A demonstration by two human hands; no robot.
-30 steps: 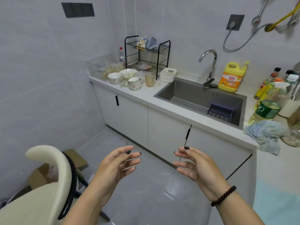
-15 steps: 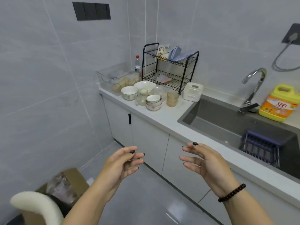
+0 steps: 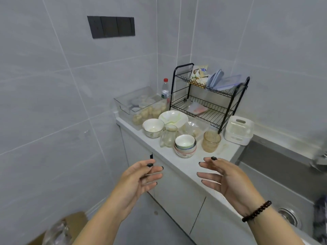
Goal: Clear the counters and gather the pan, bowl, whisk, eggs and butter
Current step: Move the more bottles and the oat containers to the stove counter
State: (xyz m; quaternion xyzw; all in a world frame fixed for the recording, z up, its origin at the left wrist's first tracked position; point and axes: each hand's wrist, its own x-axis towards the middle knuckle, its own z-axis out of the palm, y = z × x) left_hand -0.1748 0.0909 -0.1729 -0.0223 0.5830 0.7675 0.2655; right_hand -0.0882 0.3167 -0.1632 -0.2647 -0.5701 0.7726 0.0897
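My left hand (image 3: pixel 136 183) and my right hand (image 3: pixel 228 179) are both raised in front of me, palms facing each other, fingers spread, holding nothing. Just beyond them on the white counter (image 3: pixel 191 167) stands a stack of small bowls (image 3: pixel 185 145). Behind it are a gold-rimmed white bowl (image 3: pixel 153 127), a large white bowl (image 3: pixel 173 117), a clear glass jar (image 3: pixel 169 136) and a cloudy amber cup (image 3: pixel 211 141). I see no pan, whisk, eggs or butter.
A black two-tier dish rack (image 3: pixel 208 96) with lids and a packet stands in the corner. A clear bin of jars (image 3: pixel 139 106), a red-capped bottle (image 3: pixel 165 89) and a white plastic box (image 3: pixel 238 129) sit nearby. The steel sink (image 3: pixel 276 175) lies to the right, a cardboard box (image 3: pixel 70 225) on the floor.
The view has swung left and closer to the counter corner; the dishes now sit just beyond my hands. Both hands stay open and apart. The chair has left the view.
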